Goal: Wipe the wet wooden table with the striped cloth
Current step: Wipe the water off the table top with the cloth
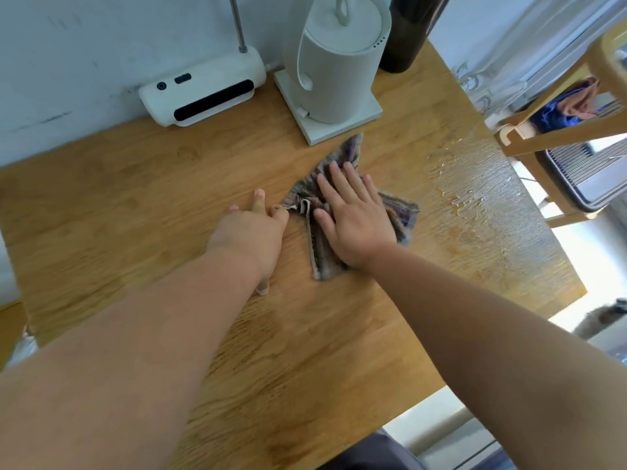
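Right hand [356, 218] flat on striped cloth [403, 212]

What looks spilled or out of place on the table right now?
Water lies pooled and beaded on the wooden table near its right edge, glinting, to the right of the striped cloth. The cloth sits crumpled under the flat right hand. Nothing else stands out.
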